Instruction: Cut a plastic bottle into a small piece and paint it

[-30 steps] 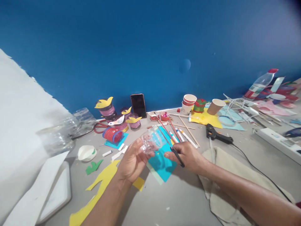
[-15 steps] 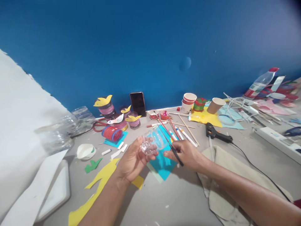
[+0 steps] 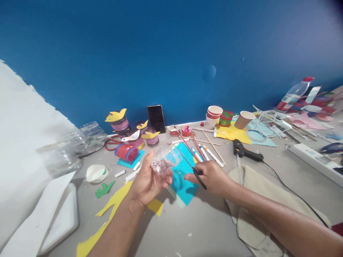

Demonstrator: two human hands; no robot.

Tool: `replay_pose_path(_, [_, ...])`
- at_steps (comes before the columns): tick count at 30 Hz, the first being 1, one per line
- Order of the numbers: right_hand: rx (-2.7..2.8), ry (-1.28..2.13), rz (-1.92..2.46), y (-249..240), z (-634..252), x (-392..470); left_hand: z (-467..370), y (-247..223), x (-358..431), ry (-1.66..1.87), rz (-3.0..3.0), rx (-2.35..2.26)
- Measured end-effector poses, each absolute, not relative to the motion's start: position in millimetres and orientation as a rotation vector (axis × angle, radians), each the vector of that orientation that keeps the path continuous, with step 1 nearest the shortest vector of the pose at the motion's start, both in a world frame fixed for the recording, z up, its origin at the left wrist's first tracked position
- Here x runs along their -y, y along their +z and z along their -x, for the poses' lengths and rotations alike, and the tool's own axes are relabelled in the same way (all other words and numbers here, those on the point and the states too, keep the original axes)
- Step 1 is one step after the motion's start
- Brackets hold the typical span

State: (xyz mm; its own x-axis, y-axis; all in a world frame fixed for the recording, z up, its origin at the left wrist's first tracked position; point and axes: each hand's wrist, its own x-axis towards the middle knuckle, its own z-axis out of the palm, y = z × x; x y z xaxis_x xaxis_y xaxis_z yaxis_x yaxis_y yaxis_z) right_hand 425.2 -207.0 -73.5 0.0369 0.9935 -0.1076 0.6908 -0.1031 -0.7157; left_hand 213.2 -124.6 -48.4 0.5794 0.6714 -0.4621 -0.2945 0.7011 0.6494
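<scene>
Clear plastic cup (image 3: 160, 161), maybe a cut bottle base, sits mid-frame in the left hand (image 3: 150, 184), off the table. Long axis tilted: ridged base lower left, open rim upper right, so the mouth faces roughly toward the right-hand side. Left hand: half-curled, thumb on the left wall, fingers under; cup gripped lightly, judging by the pose.

Right hand (image 3: 213, 177) is right of the cup and apart from it, closed round a slim black-handled tool (image 3: 199, 179). Thin shaft points up-left, passing just beside the rim; can't tell if it touches. Blue paper (image 3: 185, 195) lies below, between the hands.
</scene>
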Motion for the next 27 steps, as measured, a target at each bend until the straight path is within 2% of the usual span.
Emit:
replay_pose_path(10, [1.747, 0.636, 2.041, -60, -424, 209, -217, -53, 128, 0.505, -0.547, -0.819])
replay_pose_path(21, [1.771, 0.674, 1.978, -59, -422, 211, -206, -61, 118, 0.432, -0.570, -0.786])
replay_pose_path(27, [1.740, 0.615, 2.019, -60, -428, 208, -209, -53, 124, 0.574, -0.718, -0.648])
